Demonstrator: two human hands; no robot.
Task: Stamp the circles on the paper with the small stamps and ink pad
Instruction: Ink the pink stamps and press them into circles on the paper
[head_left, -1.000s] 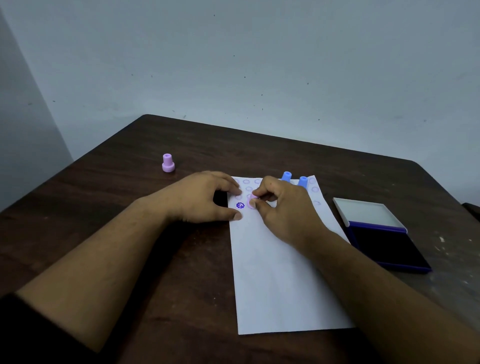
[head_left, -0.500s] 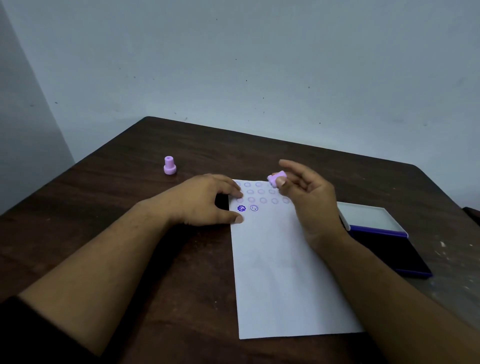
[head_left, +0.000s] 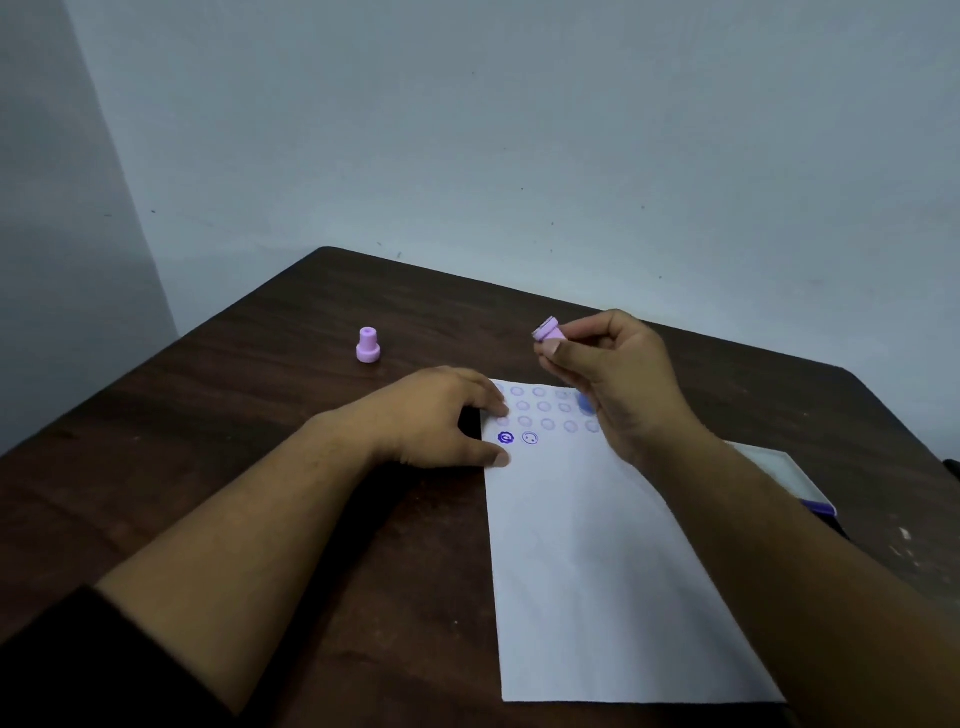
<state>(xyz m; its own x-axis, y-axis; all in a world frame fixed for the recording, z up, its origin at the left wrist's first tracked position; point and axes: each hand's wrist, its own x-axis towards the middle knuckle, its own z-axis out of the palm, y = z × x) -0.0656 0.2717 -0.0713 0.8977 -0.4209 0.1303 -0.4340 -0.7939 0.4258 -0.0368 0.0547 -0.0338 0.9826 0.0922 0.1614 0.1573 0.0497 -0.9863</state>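
The paper (head_left: 597, 571) was laid on the worktop (head_left: 260, 441), circles (head_left: 543, 408) at its far end. Two prints (head_left: 517, 438) were set just before the circles, at the left edge. One stamp (head_left: 368, 345) was stood well left of the paper, upright. The ink pad (head_left: 774, 467) was placed right of the paper, partly hidden by the right forearm. Another stamp (head_left: 546, 329) was held above the paper's far edge.

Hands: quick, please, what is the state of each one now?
Left hand: open, pressing flat on the paper edge, holding nothing.
Right hand: closed on a pink stamp, lifted above the paper.
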